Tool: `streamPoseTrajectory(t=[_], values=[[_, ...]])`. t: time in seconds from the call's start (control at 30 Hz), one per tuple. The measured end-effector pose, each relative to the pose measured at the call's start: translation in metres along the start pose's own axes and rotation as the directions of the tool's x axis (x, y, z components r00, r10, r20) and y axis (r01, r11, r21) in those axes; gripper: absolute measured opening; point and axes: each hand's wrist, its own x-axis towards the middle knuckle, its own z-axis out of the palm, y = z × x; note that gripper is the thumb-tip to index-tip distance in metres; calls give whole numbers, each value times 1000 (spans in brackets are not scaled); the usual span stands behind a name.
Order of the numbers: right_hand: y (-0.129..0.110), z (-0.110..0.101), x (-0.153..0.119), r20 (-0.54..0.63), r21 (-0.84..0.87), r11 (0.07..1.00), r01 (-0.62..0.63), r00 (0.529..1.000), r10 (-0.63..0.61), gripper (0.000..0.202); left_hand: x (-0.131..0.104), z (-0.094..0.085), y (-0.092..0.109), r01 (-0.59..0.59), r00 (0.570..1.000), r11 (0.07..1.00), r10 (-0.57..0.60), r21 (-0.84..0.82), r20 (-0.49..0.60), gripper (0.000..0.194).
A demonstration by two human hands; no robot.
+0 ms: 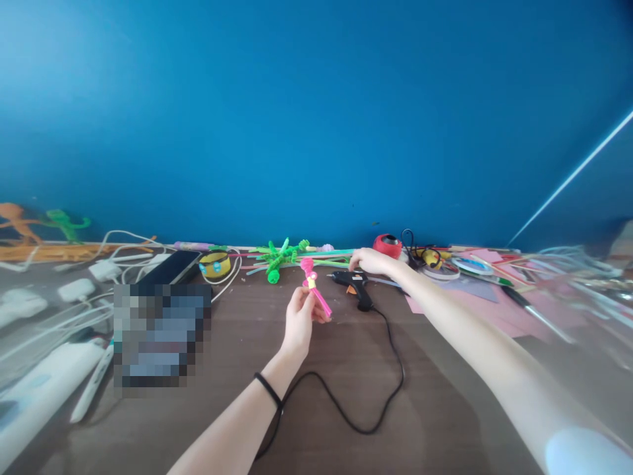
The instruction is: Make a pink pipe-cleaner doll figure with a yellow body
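A small pink pipe-cleaner figure (pixel 308 269) with a yellow band round its middle is pinched in my left hand (pixel 301 315), above the middle of the brown table. My right hand (pixel 368 260) reaches over the back of the black glue gun (pixel 359 284), its fingers bent down at the colored sticks (pixel 336 253) by the wall. What those fingertips touch is too small to make out. The glue gun lies on its side, nozzle to the left, its black cord looping toward me and passing under my left wrist.
Green pipe-cleaner pieces (pixel 273 264) and a yellow tape roll (pixel 214 264) lie at the back. Phones, white cables and a power strip (pixel 54 389) fill the left. Pink paper (pixel 494 303), a knife (pixel 537 313) and a red round object (pixel 387 245) are on the right.
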Motion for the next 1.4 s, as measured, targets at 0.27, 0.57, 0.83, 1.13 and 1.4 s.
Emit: streamPoseTrajectory(t=[0.27, 0.57, 0.83, 1.13, 1.4], values=[[-9, -6, -13, -32, -108, 964, -243, 970, 241, 34, 0, 0, 1, 8, 1000, 1000, -7, -9, 6, 24], [-17, -15, -14, -206, -11, 976, -217, 956, 210, 31, -2, 1, 1, -5, 1000, 1000, 5, 20, -1, 23], [-45, 15, 14, -304, 10, 997, -79, 949, 78, 21, -2, 2, 1, -41, 999, 995, 42, 96, -8, 20], [-58, 9, 30, -305, -47, 997, -60, 951, 43, 18, 0, 0, -5, -60, 994, 980, 43, 190, 96, 16], [-59, 12, 35, -295, -44, 999, -11, 955, -3, 15, -3, 3, -2, -52, 994, 975, 30, 214, 107, 13]])
